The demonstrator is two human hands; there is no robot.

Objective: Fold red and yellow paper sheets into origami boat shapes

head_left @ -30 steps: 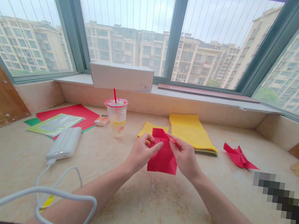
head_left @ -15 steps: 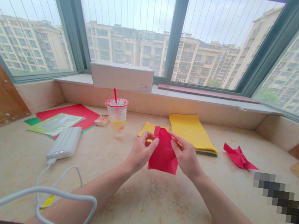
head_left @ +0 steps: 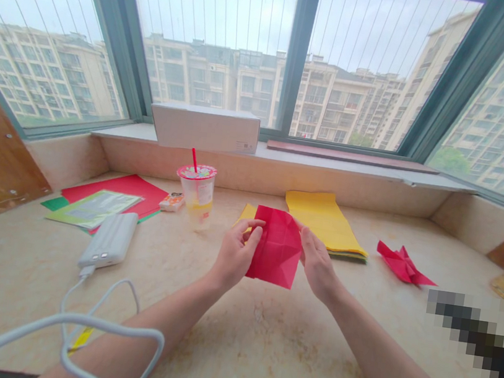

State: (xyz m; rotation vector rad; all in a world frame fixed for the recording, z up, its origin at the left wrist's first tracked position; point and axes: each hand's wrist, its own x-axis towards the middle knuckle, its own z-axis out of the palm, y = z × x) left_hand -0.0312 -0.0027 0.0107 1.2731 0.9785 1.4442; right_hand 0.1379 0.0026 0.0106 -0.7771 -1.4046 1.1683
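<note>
A creased sheet of red paper [head_left: 277, 252] is held up in front of me, partly opened out, with fold lines crossing it. My left hand [head_left: 236, 252] pinches its left edge, the thumb lying on the near face. At the right edge, my right hand [head_left: 320, 267] has its fingers along the paper; some fingertips are hidden behind it. A small piece of yellow paper [head_left: 247, 213] shows just behind the red sheet. To the right on the counter lies a folded red paper shape [head_left: 403, 265] with pointed ends.
Yellow sheets [head_left: 322, 221] lie stacked behind my right hand. Left of me are a plastic cup [head_left: 197, 194] with a straw, a small box [head_left: 172, 202], a white power bank [head_left: 110, 240], its cable [head_left: 115, 327] over my left forearm, and coloured papers [head_left: 116, 188]. A white box [head_left: 204, 130] sits on the sill.
The red paper has been opened out from a narrower folded form into a wider, flatter sheet. My right hand has shifted from the paper's upper front to its right edge.
</note>
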